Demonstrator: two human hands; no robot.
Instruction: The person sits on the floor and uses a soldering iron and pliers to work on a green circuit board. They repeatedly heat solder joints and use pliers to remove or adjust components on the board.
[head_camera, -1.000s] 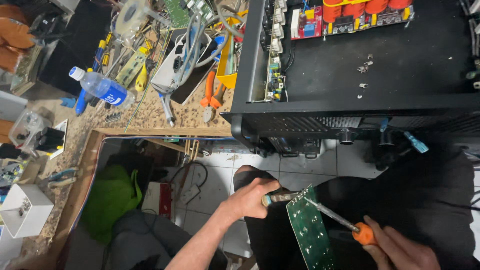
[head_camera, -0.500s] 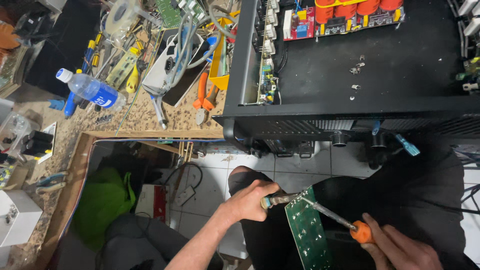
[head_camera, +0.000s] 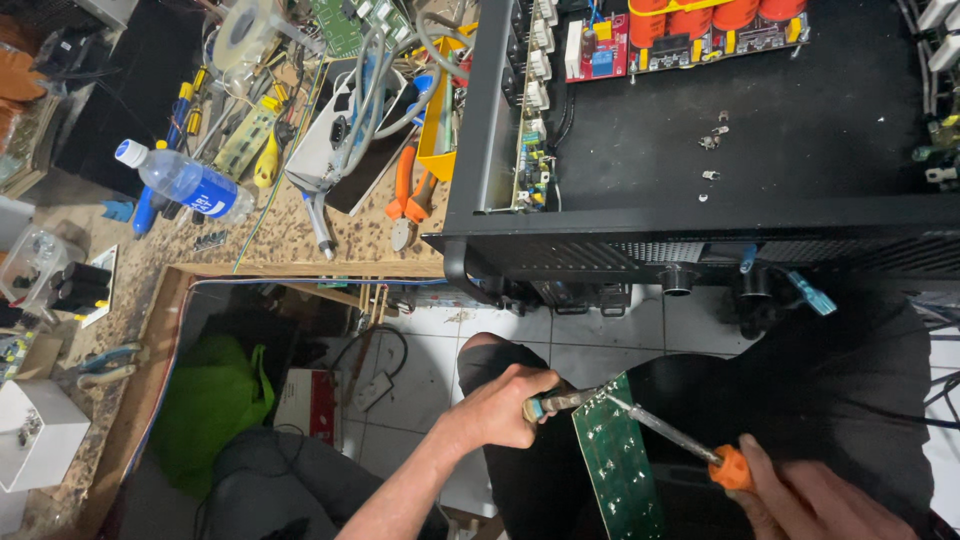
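My left hand (head_camera: 500, 408) grips a tool with a pale handle (head_camera: 553, 404) whose tip meets the top edge of a long green circuit board (head_camera: 615, 465) resting over my lap. My right hand (head_camera: 815, 500) holds an orange-handled soldering iron (head_camera: 733, 467); its thin metal shaft (head_camera: 660, 428) slants up-left to the same top corner of the board. Both tips meet near the board's upper end.
An open black metal chassis (head_camera: 790, 215) with red capacitors (head_camera: 720, 18) and boards fills the bench above my lap. To its left lie orange-handled pliers (head_camera: 408, 195), a water bottle (head_camera: 185, 185), cables and small boards. A green bag (head_camera: 205, 405) sits on the floor, lower left.
The view has shifted slightly, so the bench sits lower in the frame. Both hands, the board and the two tools keep the same pose.
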